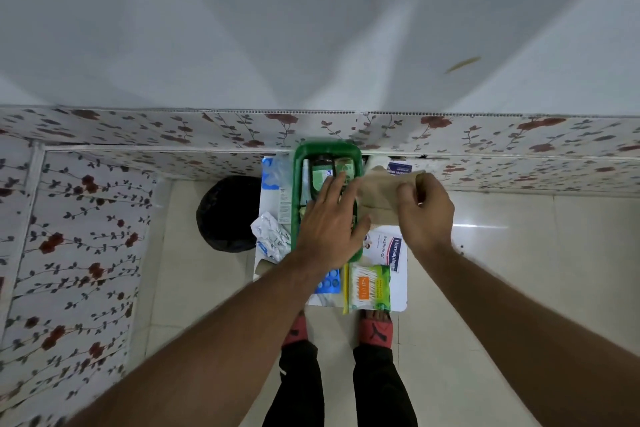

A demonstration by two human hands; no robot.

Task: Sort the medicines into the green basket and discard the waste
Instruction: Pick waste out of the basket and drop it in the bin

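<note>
A green basket (297, 184) stands on a small white table (400, 291) and holds green-labelled bottles (321, 173) and a tube. My left hand (329, 222) hovers flat over the basket with fingers spread, holding nothing. My right hand (424, 211) grips a beige bandage roll (377, 187) just right of the basket. A Hansaplast box (386, 250), a cotton-bud pack (370, 288) and a blue blister strip (329, 282) lie at the table's near side. Crumpled foil strips (272, 236) lie to the basket's left.
A black bin (227, 215) stands on the floor left of the table. A blue-and-white packet (273, 173) and a dark blue box (399, 168) lie at the table's far side. Floral-patterned panels run behind and to the left. My feet in red sandals are under the table's near edge.
</note>
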